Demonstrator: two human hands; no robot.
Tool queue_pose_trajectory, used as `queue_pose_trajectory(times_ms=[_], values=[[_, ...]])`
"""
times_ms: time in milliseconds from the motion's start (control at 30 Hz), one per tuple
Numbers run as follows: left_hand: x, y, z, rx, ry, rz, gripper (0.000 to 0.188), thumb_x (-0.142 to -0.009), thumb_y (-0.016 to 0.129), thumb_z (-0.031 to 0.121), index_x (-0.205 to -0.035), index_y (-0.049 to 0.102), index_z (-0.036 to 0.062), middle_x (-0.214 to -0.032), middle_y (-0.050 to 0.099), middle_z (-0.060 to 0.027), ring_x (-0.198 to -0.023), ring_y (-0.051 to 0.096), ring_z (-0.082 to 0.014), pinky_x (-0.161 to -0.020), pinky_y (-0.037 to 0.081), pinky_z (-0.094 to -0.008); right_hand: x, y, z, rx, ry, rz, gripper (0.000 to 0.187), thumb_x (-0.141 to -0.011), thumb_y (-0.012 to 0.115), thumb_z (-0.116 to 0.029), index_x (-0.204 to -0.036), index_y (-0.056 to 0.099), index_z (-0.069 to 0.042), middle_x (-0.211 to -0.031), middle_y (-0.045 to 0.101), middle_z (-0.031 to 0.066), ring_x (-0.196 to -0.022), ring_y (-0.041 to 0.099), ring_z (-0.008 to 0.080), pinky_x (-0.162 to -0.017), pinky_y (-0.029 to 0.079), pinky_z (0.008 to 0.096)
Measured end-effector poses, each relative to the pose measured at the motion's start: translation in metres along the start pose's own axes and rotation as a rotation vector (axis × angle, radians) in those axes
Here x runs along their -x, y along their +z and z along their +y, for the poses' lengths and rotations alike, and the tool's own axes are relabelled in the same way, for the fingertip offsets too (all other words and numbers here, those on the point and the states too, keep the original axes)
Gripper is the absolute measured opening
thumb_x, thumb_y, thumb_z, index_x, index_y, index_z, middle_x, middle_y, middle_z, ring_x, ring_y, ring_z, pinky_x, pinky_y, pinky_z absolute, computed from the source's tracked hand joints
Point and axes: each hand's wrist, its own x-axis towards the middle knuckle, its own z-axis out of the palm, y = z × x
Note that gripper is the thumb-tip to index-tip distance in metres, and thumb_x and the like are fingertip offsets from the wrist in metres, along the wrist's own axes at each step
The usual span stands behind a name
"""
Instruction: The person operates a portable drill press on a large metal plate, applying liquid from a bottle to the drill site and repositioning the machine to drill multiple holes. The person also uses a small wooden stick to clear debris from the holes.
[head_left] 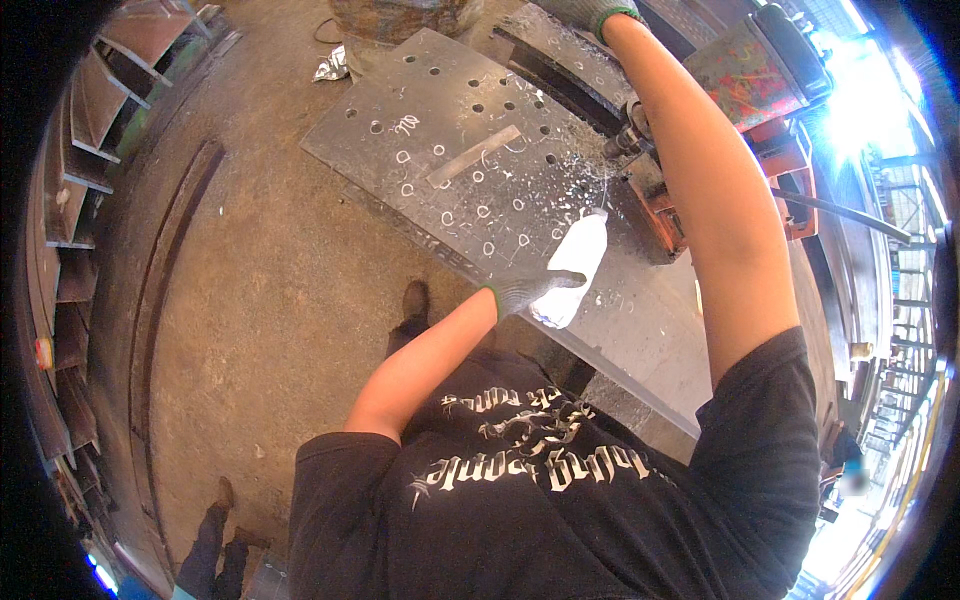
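My left hand [527, 290], in a grey work glove with a green cuff, is wrapped round a white plastic squeeze bottle [575, 268]. The bottle tilts with its narrow end toward the drilling machine. Under it lies a large steel plate [350, 150] with several drilled holes and several chalked circles. On the plate stands a drilling machine [655, 200] with an orange-red body, its chuck [630, 135] low over scattered metal chips. My right arm reaches past it to the top edge; the gloved right hand [592, 12] is cut off there, its fingers hidden.
A flat metal strip [475, 155] lies on the plate. Behind the plate are a steel beam [560, 65] and a large drum-like object [395, 30]. Steel sections [95, 105] line the left side, with a long bar [150, 300] on the floor. Another person's legs [215, 540] show at lower left.
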Motion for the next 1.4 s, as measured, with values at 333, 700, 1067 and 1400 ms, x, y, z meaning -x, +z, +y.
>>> queue_pose_trajectory(times_ms=[333, 700, 1067, 1400], values=[[-0.011, 0.001, -0.012, 0.007, 0.009, -0.001, 0.085, -0.086, 0.078, 0.062, -0.141, 0.064, -0.0016, -0.132, 0.071, -0.0213, -0.117, 0.068, -0.0317, -0.1, 0.053, -0.0426, -0.004, 0.009, 0.004, -0.027, -0.005, 0.033, 0.059, -0.092, 0.061, -0.058, -0.104, 0.082, -0.004, -0.109, 0.078, 0.0228, -0.102, 0.075, 0.0399, -0.093, 0.057, 0.0484], [-0.006, 0.0, -0.005, 0.046, -0.033, -0.044, 0.089, -0.085, 0.078, 0.063, -0.147, 0.06, 0.0017, -0.14, 0.065, -0.0219, -0.125, 0.064, -0.0339, -0.099, 0.054, -0.0517, 0.006, 0.02, 0.021, -0.574, 0.027, 0.375, 0.055, -0.094, 0.064, -0.053, -0.103, 0.08, -0.001, -0.094, 0.078, 0.0218, -0.091, 0.075, 0.0393, -0.089, 0.056, 0.0487], [0.011, -0.011, 0.032, 0.02, 0.06, -0.045, 0.096, -0.083, 0.082, 0.06, -0.153, 0.052, 0.0008, -0.145, 0.062, -0.02, -0.13, 0.062, -0.0309, -0.107, 0.051, -0.0465, -0.006, 0.007, 0.018, -0.313, 0.018, -0.212, 0.05, -0.096, 0.056, -0.047, -0.088, 0.079, -0.004, -0.088, 0.078, 0.0196, -0.084, 0.076, 0.0353, -0.081, 0.058, 0.0468], [0.0, -0.019, 0.038, -0.098, 0.175, -0.038, 0.094, -0.082, 0.086, 0.055, -0.15, 0.053, -0.0006, -0.142, 0.064, -0.0191, -0.128, 0.063, -0.0296, -0.109, 0.048, -0.0411, -0.005, 0.017, 0.015, -0.29, -0.017, -0.141, 0.052, -0.1, 0.049, -0.044, -0.083, 0.076, -0.003, -0.08, 0.076, 0.0191, -0.072, 0.076, 0.0291, -0.072, 0.059, 0.043]])
